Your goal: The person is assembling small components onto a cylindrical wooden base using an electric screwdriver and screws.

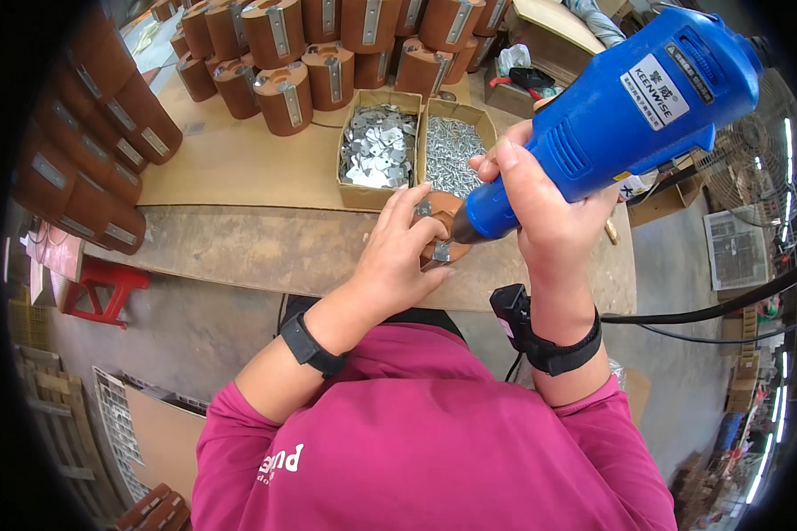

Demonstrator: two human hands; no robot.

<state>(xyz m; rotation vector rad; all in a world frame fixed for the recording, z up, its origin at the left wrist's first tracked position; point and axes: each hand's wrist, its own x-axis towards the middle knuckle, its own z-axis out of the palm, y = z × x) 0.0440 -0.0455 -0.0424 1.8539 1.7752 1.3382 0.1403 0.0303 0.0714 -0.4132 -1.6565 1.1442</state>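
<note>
My right hand (553, 190) is wrapped round a blue electric screwdriver (584, 115), which slants down to the left. Its dark nose meets the top of a brown cylindrical block (447, 205) on the bench, close to my body. Small metal plates lie on the block's end, one of them a shiny plate (441, 251) at the near side. My left hand (398, 248) holds the block from the left, thumb toward me and fingers over its top. The screwdriver's tip and much of the block are hidden by the tool and my fingers.
Behind the block stand a carton of flat metal plates (379, 146) and a carton of screws (456, 146). Brown cylinders with metal strips (274, 31) are stacked at the back, with more cylinders (106, 133) at the left. A black cable (708, 311) runs off right.
</note>
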